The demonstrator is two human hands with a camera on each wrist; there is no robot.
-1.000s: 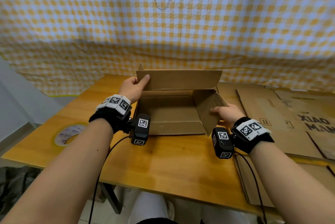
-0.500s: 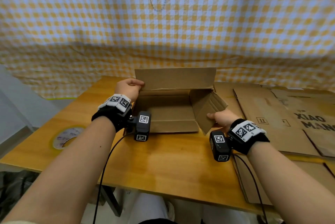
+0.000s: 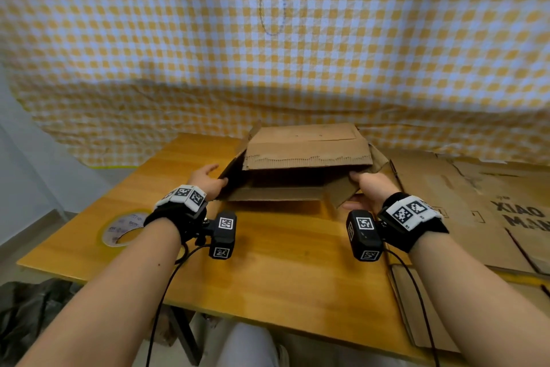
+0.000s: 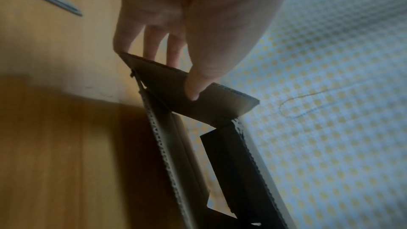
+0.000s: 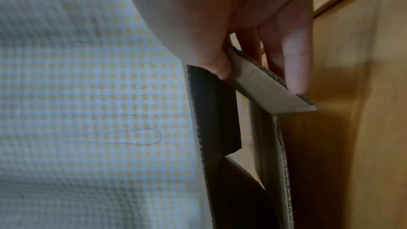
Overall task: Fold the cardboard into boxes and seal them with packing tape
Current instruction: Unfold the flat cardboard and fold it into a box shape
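A brown cardboard box [image 3: 306, 152] lies on its side on the wooden table [image 3: 268, 271], its open end facing me. Its top flap [image 3: 308, 155] hangs forward over the opening. My left hand [image 3: 208, 180] pinches the left side flap [image 4: 189, 93] between thumb and fingers. My right hand [image 3: 367, 188] pinches the right side flap [image 5: 264, 84] the same way. Both side flaps angle outward from the opening. A roll of packing tape [image 3: 122, 229] lies flat near the table's left edge, apart from both hands.
Flattened cardboard sheets [image 3: 476, 203] with printed letters cover the table's right side and overhang its front edge. A yellow checked cloth [image 3: 268, 54] hangs behind the table. My legs show under the front edge, and a dark bag [image 3: 29, 313] lies on the floor at left.
The top flap has come down from upright and now leans over the opening. My left hand moved from the top flap down to the left side flap. My right hand still holds the right flap.
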